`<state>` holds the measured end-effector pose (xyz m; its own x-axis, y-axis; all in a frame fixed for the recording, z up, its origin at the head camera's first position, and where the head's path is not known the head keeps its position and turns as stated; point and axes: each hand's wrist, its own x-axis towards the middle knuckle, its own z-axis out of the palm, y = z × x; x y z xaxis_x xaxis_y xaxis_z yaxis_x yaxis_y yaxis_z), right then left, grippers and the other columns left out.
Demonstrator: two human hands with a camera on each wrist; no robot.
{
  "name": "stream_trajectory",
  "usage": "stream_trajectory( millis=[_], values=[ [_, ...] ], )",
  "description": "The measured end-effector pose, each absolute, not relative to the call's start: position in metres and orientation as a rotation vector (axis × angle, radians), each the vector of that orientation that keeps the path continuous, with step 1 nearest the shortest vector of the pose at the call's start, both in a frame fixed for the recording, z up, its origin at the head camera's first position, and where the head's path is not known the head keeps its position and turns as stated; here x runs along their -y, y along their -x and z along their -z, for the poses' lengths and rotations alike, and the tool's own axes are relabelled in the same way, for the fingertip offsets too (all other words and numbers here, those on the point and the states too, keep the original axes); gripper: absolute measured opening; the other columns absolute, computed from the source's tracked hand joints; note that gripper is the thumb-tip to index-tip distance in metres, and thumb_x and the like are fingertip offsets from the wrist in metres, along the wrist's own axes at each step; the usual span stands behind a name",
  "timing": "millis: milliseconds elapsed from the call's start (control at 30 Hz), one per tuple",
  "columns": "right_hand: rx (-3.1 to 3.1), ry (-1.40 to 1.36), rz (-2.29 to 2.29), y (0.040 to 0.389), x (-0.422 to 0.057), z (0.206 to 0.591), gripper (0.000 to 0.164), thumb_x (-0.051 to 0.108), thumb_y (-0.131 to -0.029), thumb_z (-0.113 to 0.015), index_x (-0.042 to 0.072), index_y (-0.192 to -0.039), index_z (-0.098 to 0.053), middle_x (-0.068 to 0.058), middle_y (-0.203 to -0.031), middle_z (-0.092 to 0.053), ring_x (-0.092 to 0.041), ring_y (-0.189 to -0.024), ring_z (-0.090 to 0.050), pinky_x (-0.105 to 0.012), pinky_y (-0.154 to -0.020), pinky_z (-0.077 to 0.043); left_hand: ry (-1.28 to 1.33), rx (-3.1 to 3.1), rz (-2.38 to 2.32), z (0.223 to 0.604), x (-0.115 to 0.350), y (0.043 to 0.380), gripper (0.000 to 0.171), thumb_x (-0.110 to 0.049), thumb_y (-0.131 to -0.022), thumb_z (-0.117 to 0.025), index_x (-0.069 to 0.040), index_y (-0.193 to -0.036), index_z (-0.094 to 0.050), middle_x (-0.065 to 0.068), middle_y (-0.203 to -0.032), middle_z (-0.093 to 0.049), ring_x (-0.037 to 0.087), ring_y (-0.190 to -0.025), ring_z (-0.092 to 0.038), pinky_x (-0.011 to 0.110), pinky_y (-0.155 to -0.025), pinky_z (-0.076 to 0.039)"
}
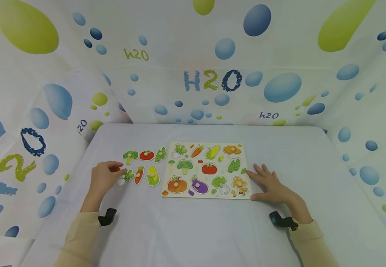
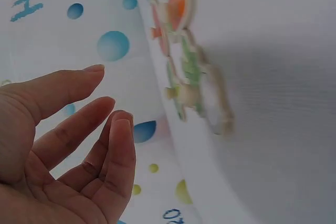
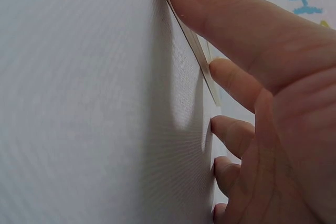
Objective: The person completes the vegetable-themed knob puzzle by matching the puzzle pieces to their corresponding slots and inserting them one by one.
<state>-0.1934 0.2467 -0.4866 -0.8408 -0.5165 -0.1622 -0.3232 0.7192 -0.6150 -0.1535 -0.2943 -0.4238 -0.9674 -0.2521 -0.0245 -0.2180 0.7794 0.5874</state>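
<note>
My left hand (image 1: 103,178) is beside a white radish puzzle piece (image 1: 122,181) at the left end of the lower row. In the left wrist view, thumb and fingers (image 2: 71,90) are bent and apart, with nothing between them; the knobbed pieces stand off from the fingertips. A wooden vegetable puzzle board (image 1: 206,198) lies flat at the middle of the table. Spread out at its right edge, my right hand (image 1: 273,187) touches the board with thumb and index finger. Its other fingertips (image 3: 226,174) rest on the cloth.
Left of the board lie a broccoli piece (image 1: 130,155), a tomato piece (image 1: 146,155), a leafy green piece (image 1: 160,154), a carrot piece (image 1: 139,175) and a corn piece (image 1: 153,176). Pumpkin (image 1: 177,188) and eggplant (image 1: 198,187) pieces sit in the board's bottom row.
</note>
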Motion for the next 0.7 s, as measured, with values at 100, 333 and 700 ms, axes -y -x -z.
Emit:
stream_trajectory(
  millis=[100, 333, 700],
  values=[
    [-2.611, 0.655, 0.831, 0.194, -0.247, 0.487, 0.091, 0.044, -0.076, -0.078, 0.012, -0.151, -0.036, -0.027, -0.160, -0.011, -0.052, -0.146, 0.006, -0.071, -0.110, 0.008, -0.418, 2.933, 0.957, 0.432, 0.299, 0.151, 0.034, -0.017, -0.088, -0.071, 0.006, -0.113, -0.067, 0.024, -0.100, -0.067, 0.032, -0.087, -0.060, 0.027, -0.060, -0.045],
    [-2.607, 0.647, 0.836, 0.194, -0.246, 0.487, 0.091, 0.043, -0.077, -0.078, 0.012, -0.151, -0.037, -0.027, -0.160, -0.011, -0.052, -0.145, 0.006, -0.071, -0.110, 0.008, -0.440, 2.948, 0.977, 0.448, 0.307, 0.150, 0.034, -0.015, -0.087, -0.070, 0.008, -0.111, -0.067, 0.023, -0.097, -0.067, 0.030, -0.084, -0.060, 0.027, -0.060, -0.045],
    [-2.606, 0.651, 0.835, 0.193, -0.246, 0.486, 0.090, 0.042, -0.077, -0.078, 0.011, -0.150, -0.036, -0.028, -0.160, -0.010, -0.052, -0.145, 0.007, -0.071, -0.110, 0.009, -0.433, 2.953, 1.009, 0.462, 0.312, 0.155, 0.029, -0.008, -0.083, -0.069, 0.010, -0.105, -0.069, 0.022, -0.091, -0.069, 0.029, -0.081, -0.063, 0.025, -0.059, -0.046]
  ],
)
